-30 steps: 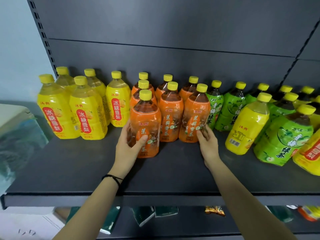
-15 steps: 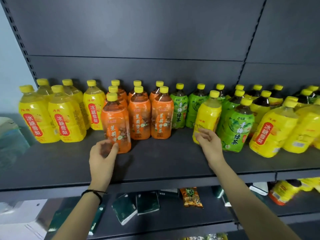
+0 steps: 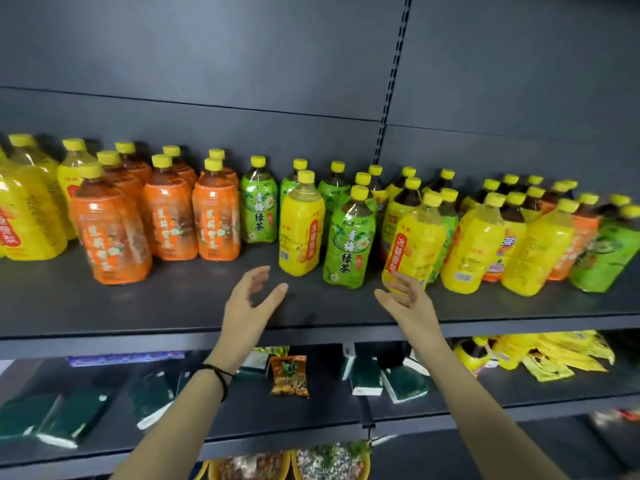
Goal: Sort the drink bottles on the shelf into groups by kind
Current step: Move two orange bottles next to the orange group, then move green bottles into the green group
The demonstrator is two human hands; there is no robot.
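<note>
Head view, left to right: the yellow bottles point(image 3: 31, 216) stand grouped at the far left of the shelf point(image 3: 173, 306), then the orange bottles point(image 3: 169, 220), one of them set forward of its row. Next comes a green bottle point(image 3: 259, 209) by the back wall, and just beside it a stray yellow bottle point(image 3: 300, 230) standing in front of the other greens, with a front green bottle point(image 3: 349, 244) at its right. Further right is a mixed cluster point(image 3: 519, 230) of yellow, orange and green, packed tight and several leaning.

The likely trouble lies in that crowding. Pulling one bottle from the mixed cluster could tip its leaning neighbours, and a toppled one may roll off the shelf's front edge. The stray yellow bottle is close to the greens behind it, so a careless reach could knock them against the back wall. Similar yellow caps on every kind also invite a wrong pick; the label colour is the safer guide.

The left hand point(image 3: 247, 306) hovers above the bare front of the shelf, fingers spread and relaxed, thumb wide, holding nothing. The right hand point(image 3: 412, 299) is likewise released and empty, fingers loosely bent toward the near yellow bottle point(image 3: 414, 244); whether its fingertips touch the base I cannot tell.
</note>
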